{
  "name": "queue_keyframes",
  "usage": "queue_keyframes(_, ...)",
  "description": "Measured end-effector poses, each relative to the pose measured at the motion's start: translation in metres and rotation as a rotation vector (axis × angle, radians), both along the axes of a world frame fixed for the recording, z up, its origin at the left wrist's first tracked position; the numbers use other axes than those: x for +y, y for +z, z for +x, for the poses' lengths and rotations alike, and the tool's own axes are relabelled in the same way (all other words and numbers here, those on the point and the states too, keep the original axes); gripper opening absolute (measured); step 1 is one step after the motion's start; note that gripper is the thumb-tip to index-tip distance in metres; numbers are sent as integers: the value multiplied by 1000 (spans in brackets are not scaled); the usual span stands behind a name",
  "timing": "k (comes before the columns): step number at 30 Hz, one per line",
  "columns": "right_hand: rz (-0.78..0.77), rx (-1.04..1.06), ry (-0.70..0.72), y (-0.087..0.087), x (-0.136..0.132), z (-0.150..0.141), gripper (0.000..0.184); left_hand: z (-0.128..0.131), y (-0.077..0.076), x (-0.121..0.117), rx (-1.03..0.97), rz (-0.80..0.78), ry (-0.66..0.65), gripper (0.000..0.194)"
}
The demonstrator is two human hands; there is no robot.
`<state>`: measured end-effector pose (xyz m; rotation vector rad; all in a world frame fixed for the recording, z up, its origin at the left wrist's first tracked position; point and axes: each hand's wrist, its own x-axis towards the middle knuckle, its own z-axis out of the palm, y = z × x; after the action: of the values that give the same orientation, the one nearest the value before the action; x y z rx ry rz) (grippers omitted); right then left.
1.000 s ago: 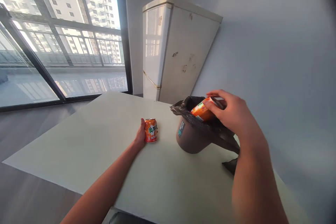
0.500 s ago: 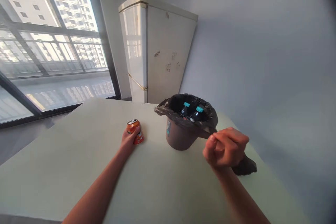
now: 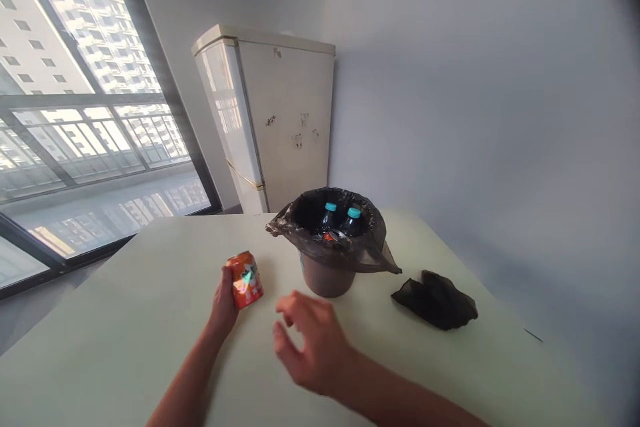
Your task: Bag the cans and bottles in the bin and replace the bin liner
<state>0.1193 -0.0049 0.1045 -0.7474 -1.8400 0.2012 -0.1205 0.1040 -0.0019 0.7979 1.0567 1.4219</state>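
My left hand is wrapped round an orange-red drink can, slightly tilted over the table. To its right, my right hand has thumb and fingers apart with nothing between them, in front of the bin. A brown bin stands on the table, lined with a black plastic bag whose edge hangs over the rim. Inside it are two dark bottles with teal caps, a left bottle and a right bottle. Something orange-red, partly hidden, lies in front of them.
On the right of the pale table lies a crumpled black cloth or bag. A white fridge stands behind the table, beside a large window. A bare wall runs along the right.
My right hand has let go of the bag's edge and moved left, fingers spreading. The can in my left hand has turned and tilted. The view has shifted, showing the black item more fully.
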Motion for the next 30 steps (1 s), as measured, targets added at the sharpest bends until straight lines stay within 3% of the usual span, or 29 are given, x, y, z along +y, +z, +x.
queue_keyframes(2,-355,-27,-110,-43,2,-19,25,16,-4,-11,17,-80,-90,82)
queue_keyframes(4,-593,56,-191,-78,13,-24,49,36,-8,-21,14,-142,-175,81)
queue_keyframes(6,-745,130,-125,-102,25,-23,64,55,-9,-29,16,-128,-228,83)
queue_keyframes(9,-873,228,-17,-122,36,-21,75,73,-5,-35,81,22,-276,79)
queue_keyframes(12,-931,275,40,-130,36,-23,80,78,-2,-37,165,140,-310,71)
queue_keyframes(15,-883,281,50,-134,35,-25,77,78,-2,-37,195,191,-320,70)
queue_keyframes(18,-825,295,-26,-136,37,-26,72,80,3,-36,352,217,-218,69)
queue_keyframes(21,-752,300,-101,-139,37,-27,70,83,13,-42,492,184,-80,64)
queue_keyframes(24,-670,270,-153,-139,33,-27,67,80,17,-59,509,125,-13,61)
queue_keyframes(30,-723,192,-173,-135,25,-29,77,65,3,-82,390,19,61,52)
